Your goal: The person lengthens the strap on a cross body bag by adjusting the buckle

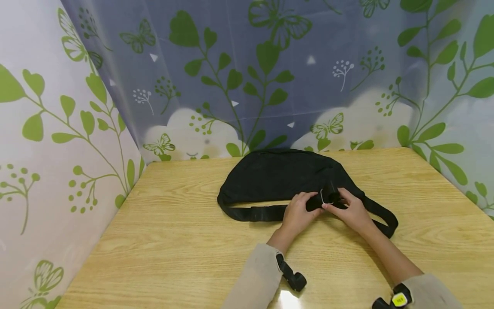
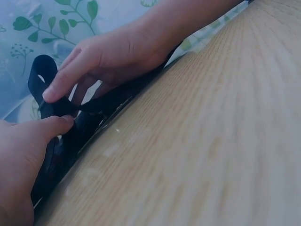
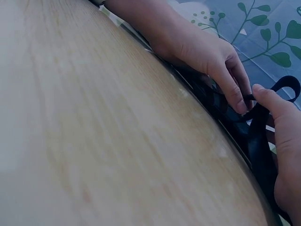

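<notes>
A black waist bag (image 1: 281,176) lies flat at the back of the table, its black strap (image 1: 268,213) running along the near side. My left hand (image 1: 298,213) pinches the strap in front of the bag, thumb and fingers on either side. Close by on the right, my right hand (image 1: 352,212) pinches the strap too, and a small strap loop (image 1: 330,191) stands up between the hands. A thin pale edge shows there; I cannot tell whether it is a buckle. In the right wrist view the raised loop (image 3: 288,84) curls above the right thumb.
The wooden table (image 1: 166,240) reaches a patterned cloth backdrop (image 1: 216,77) right behind the bag. More cloth (image 1: 50,141) hangs along the left side. At the right, the strap bends in a loop (image 1: 390,221) on the tabletop. Black bands sit on both wrists.
</notes>
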Demonstrator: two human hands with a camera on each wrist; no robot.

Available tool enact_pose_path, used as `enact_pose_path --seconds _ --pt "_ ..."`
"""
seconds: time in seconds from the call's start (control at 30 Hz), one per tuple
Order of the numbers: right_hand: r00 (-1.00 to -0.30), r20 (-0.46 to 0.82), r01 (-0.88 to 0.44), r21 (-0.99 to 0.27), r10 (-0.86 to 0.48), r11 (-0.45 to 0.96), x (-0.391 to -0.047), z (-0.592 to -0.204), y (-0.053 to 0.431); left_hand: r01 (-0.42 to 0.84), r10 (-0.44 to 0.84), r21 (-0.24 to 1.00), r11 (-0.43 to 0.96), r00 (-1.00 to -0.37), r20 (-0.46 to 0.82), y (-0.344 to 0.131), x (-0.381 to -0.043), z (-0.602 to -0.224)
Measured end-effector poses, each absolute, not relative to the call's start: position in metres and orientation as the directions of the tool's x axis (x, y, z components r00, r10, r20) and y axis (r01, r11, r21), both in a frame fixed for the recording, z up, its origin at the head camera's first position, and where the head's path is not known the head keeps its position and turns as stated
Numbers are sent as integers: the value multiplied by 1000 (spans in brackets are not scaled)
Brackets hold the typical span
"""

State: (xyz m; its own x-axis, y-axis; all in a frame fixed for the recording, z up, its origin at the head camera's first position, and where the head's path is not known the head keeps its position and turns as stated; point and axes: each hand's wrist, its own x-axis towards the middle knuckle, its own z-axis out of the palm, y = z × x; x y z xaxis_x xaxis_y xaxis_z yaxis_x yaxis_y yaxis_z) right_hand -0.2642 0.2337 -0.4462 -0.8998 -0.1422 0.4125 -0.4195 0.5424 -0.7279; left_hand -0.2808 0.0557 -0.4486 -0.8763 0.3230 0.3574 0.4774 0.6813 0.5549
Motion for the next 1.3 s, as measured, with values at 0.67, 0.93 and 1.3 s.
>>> enact_pose_path --seconds 0.67,0.93,1.3 --pt "-888 438 -440 -716 -143 542 -266 -448 235 461 315 559 689 -885 342 57 -281 -448" --pt "-909 371 -412 -737 -189 536 -266 -452 234 468 326 541 698 -881 342 57 -280 -448" --pt "-897 424 -421 -727 -127 542 -265 -449 233 479 327 559 677 -876 355 57 -281 -449"
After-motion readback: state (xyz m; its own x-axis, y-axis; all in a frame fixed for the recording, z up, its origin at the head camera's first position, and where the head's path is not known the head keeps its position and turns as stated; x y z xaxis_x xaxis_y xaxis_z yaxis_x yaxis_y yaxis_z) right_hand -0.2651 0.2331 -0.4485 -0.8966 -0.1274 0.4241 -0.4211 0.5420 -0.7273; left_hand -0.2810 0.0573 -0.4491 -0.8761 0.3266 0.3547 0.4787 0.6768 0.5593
